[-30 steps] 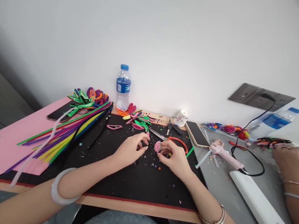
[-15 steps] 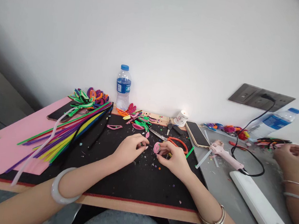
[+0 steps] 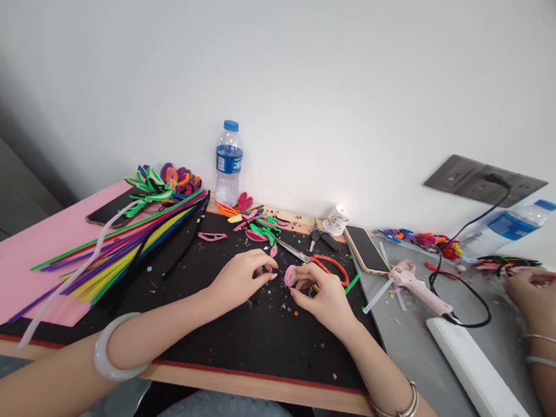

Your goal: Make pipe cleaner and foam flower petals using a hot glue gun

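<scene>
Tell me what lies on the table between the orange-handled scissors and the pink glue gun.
In the head view, between the scissors and the glue gun, a phone lies face up, and nearer the front a short green stick and a clear glue stick.

A pink coil [image 3: 291,275] is seen against a black mat [image 3: 246,336] flecked with coloured scraps, beside orange-handled scissors [image 3: 324,263]. Pipe cleaners [image 3: 127,246] in green, yellow, purple, black and white are laid over a pink sheet [image 3: 12,261]. A blue-capped, blue-labelled bottle [image 3: 228,162] and a pale pink glue gun [image 3: 418,287] with a black cord are shown.
</scene>
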Available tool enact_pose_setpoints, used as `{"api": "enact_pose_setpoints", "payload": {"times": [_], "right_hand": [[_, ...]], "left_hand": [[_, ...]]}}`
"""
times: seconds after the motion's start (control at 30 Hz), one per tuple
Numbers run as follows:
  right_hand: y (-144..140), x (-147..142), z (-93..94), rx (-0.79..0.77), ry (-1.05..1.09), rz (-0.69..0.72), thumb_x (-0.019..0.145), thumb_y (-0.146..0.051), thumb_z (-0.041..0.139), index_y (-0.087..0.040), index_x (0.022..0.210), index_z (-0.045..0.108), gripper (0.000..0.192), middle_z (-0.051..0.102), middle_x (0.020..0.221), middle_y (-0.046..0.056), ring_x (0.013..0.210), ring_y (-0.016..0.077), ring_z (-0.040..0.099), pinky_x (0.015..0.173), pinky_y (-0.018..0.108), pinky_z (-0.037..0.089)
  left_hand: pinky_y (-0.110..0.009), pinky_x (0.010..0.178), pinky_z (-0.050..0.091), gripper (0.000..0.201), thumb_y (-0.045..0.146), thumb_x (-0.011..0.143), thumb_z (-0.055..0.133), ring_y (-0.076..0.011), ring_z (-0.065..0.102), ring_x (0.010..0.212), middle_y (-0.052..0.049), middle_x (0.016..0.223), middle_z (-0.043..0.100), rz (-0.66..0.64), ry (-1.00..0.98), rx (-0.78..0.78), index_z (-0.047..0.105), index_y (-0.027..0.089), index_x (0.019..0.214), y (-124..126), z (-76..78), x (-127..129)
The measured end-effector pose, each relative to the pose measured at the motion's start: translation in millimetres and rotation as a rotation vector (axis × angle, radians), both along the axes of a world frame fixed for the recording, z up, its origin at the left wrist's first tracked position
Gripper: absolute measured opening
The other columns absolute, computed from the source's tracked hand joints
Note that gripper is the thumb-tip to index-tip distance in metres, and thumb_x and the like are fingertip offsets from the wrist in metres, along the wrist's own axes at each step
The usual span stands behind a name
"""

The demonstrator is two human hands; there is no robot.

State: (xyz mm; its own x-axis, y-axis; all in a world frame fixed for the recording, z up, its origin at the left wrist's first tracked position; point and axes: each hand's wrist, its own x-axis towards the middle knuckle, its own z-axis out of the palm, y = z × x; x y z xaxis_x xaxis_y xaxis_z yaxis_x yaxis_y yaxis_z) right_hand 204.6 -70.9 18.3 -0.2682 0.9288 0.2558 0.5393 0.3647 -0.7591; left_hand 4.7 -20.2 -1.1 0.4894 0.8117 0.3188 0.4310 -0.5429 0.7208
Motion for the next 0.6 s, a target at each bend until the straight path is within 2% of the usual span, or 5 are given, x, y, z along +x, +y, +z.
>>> {"api": "enact_pose_setpoints", "payload": {"times": [0.4,0.6], "right_hand": [[0.1,1.3,-0.2,-0.040,0.071,0.010,0.073,-0.016,0.060,-0.018,0.094,0.056,0.021,0.067,0.083,0.003,0.061,0.0110,0.059,0.062,0.025,0.051],[0.2,0.9,1.8,-0.093,0.126,0.016,0.073,-0.015,0.060,-0.017,0.093,0.056,0.021,0.065,0.081,0.002,0.062,0.0106,0.058,0.062,0.024,0.051]], "left_hand": [[-0.023,0.059,0.044,0.014,0.022,0.074,0.062,-0.0114,0.055,0.062,0.002,0.082,0.061,0.064,-0.036,-0.065,0.053,0.021,0.085,-1.5,1.9,1.7],[-0.023,0.058,0.042,0.013,0.023,0.074,0.061,-0.0111,0.053,0.058,0.004,0.072,0.057,0.074,-0.013,-0.062,0.049,0.020,0.078,-2.5,2.2,1.2]]}}
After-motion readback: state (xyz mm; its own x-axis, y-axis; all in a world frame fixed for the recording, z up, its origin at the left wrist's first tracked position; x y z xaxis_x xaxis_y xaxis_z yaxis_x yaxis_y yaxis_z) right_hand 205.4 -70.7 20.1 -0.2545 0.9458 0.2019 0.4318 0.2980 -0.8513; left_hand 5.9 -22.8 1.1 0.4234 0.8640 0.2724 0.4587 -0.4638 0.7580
